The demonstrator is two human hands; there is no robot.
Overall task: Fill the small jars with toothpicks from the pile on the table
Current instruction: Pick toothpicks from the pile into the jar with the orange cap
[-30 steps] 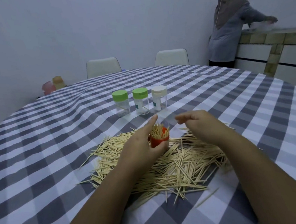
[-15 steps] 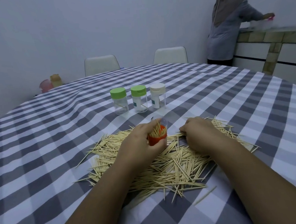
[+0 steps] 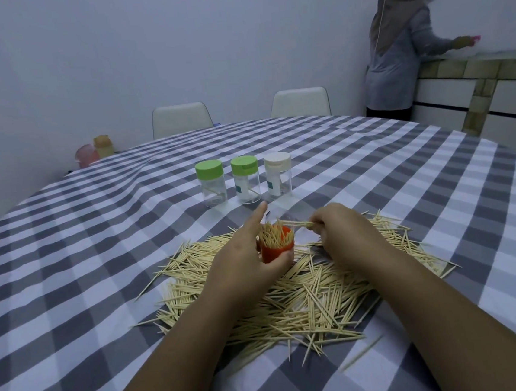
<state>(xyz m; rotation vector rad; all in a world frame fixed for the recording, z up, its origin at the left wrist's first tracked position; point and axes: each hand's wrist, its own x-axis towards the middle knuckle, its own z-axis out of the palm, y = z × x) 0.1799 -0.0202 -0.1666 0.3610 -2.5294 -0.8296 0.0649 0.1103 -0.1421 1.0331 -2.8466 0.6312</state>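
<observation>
A wide pile of toothpicks [image 3: 307,291] lies on the checked tablecloth in front of me. My left hand [image 3: 247,259] grips a small red jar [image 3: 276,250] over the pile; the jar is open at the top and packed with toothpicks standing upright. My right hand [image 3: 339,234] pinches a few toothpicks [image 3: 297,223] and holds them level just right of the jar's mouth. Behind the pile stand three capped clear jars in a row: a green-lidded one [image 3: 210,182], a second green-lidded one [image 3: 245,177] and a white-lidded one [image 3: 278,173].
The round table [image 3: 66,245] wears a grey and white checked cloth. Two white chairs [image 3: 181,119] stand at its far side. Small pink and orange containers [image 3: 93,153] sit at the far left edge. A person [image 3: 399,40] stands at a counter at the back right.
My right hand has lifted off the pile with a few toothpicks pinched and brought them up beside the jar's mouth. My left hand has kept hold of the red jar.
</observation>
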